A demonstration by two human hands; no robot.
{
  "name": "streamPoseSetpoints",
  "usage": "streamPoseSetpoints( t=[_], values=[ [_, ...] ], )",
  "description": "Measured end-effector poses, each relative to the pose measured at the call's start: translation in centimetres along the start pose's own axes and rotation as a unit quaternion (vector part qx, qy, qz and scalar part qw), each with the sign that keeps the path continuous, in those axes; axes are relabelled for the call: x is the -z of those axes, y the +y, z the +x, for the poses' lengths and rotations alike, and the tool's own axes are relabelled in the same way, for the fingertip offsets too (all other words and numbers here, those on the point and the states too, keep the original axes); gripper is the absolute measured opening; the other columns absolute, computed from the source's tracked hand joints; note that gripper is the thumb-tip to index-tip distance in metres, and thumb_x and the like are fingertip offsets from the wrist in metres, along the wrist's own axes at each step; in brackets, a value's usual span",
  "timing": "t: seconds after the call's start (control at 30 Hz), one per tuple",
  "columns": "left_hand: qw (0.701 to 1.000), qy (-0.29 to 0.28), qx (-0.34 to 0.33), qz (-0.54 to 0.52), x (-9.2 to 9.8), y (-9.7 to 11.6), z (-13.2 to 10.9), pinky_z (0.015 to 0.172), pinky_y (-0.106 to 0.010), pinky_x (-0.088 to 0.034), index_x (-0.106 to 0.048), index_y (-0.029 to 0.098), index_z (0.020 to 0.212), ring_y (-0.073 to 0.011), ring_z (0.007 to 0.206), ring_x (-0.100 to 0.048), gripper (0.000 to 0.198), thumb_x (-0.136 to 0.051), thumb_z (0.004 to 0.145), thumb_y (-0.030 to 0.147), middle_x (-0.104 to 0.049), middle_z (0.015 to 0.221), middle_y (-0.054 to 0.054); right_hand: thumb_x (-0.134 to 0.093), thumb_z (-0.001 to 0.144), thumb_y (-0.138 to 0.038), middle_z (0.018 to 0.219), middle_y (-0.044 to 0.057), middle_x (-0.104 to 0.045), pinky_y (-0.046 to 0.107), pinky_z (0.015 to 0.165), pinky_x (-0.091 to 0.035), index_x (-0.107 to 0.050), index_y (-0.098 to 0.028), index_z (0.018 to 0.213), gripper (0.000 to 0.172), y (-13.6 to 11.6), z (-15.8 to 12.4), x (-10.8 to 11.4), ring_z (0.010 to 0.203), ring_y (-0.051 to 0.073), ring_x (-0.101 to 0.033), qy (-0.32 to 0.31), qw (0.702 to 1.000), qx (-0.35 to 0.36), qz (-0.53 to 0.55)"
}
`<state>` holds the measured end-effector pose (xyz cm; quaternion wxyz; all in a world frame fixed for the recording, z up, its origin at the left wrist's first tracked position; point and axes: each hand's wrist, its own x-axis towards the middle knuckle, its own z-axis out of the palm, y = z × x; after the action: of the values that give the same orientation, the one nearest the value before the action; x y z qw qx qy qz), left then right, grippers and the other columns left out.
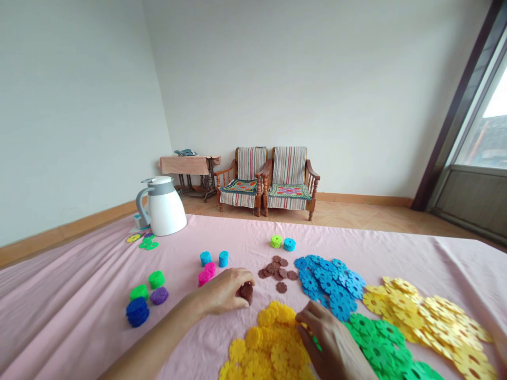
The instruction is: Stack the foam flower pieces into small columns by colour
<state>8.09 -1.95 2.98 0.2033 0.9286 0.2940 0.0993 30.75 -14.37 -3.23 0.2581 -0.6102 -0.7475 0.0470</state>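
Note:
My left hand (225,290) is wrapped round a stack of brown snowflake discs (246,292) at the middle of the cloth. Just beyond it lie loose brown discs (275,267). My right hand (322,335) hovers over or touches the edge of the orange-yellow disc pile (277,343). Its thumb and fingers are curled close together; whatever is between the tips is too hidden to make out. Green discs (376,338) spread beside and partly behind this hand. A pile of blue discs (328,279) lies past its fingers.
Pale yellow discs (431,316) cover the right side. Short stacks stand about: pink (206,274), dark blue (137,311), purple (159,295), lime (276,241) and several others. A white jug (164,208) stands at the far left of the pink cloth (87,285). Two chairs (291,174) are beyond.

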Motion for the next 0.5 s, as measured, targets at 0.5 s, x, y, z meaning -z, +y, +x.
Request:
streamPoseSetpoints(
  t=[0.5],
  values=[
    [0.988, 0.105, 0.101, 0.042, 0.4, 2.5, -2.7, 0.074, -0.024, -0.04, -0.062, 0.022, 0.095, -0.0162, 0.083, -0.057, 0.02, -0.049, 0.08, 0.02, -0.063, 0.093, -0.002, -0.039, 0.085, -0.017, 0.078, 0.002, -0.058, 0.024, 0.066, -0.039, -0.058, -0.021, 0.072, 0.024, -0.5, 0.1, 0.7, 0.072, 0.014, -0.056, 0.007, 1.0, -0.01, -0.01]
  ],
)
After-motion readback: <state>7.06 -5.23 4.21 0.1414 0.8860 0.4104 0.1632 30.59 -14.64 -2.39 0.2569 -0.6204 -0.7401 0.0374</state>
